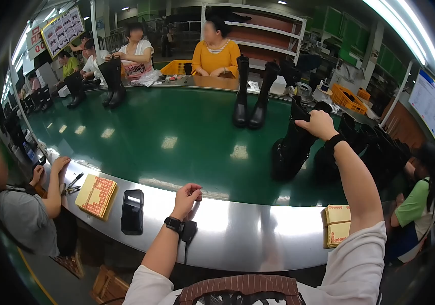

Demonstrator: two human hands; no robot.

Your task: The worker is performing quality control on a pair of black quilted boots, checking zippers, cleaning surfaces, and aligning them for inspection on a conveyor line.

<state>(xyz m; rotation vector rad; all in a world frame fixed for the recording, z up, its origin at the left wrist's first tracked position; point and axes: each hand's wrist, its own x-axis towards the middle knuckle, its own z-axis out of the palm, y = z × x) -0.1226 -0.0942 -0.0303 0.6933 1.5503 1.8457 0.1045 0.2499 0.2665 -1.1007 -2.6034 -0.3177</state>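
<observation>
My right hand (320, 125) reaches out over the green belt and grips the top of a black boot (291, 145). That boot stands upright, tilted slightly, close to a crowd of other black boots (360, 137) on the right. My left hand (187, 199) rests by the belt's near edge, over the metal ledge (248, 229). Its fingers are curled in, and nothing shows in them. Farther off on the belt stands a pair of tall black boots (250, 99). A dark smartphone (132, 212) lies on the ledge, left of my left hand.
Yellow sheets with red round labels (97, 195) are stacked left of the phone; another label stack (337, 223) lies under my right arm. More black boots (111, 84) stand at the far left. People sit along the far side and at both ends. An orange crate (349, 99) stands at the far right.
</observation>
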